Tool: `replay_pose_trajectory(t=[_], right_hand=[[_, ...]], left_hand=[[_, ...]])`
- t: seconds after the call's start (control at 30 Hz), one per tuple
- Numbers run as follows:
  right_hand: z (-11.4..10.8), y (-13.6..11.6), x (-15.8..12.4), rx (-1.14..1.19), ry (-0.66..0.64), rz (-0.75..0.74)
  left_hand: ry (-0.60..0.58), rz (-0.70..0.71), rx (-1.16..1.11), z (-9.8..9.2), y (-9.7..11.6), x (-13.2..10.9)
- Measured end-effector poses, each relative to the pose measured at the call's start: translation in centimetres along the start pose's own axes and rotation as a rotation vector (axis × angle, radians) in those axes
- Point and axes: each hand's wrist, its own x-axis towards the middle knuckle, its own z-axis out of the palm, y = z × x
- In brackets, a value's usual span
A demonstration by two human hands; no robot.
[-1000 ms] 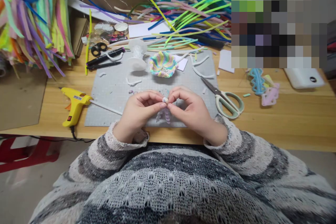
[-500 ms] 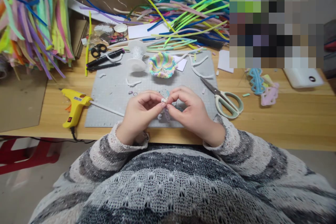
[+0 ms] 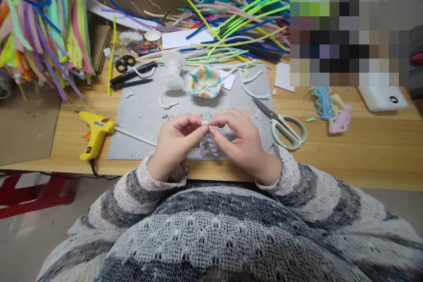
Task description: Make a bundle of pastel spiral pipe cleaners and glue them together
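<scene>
My left hand pinches a small white piece between thumb and index finger, low over the grey cutting mat. Thumb and forefinger of my right hand close in from the other side and meet it at the same spot. Below the fingertips hangs a light purple coiled strand with a pale bit beside it. What exactly the fingertips grip is too small to make out fully. Just beyond my hands sits a pastel striped, ruffled bowl-shaped piece made of fuzzy stems.
Scissors lie to the right, a yellow glue gun to the left. A clear spool stands behind, near black pens. Heaped pipe cleaners fill the back; a bundle stands at left.
My fingertips have shifted slightly around the white piece. The purple coiled strand now hangs more visibly below them, and my right index finger reaches a little farther left.
</scene>
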Motion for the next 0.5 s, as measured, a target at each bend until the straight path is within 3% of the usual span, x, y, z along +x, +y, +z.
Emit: replay_pose_trajectory(t=[0.5], right_hand=[[-0.13, 0.13, 0.02, 0.028, -0.009, -0.043]], left_hand=[[-0.090, -0.098, -0.084, -0.18, 0.08, 0.22]])
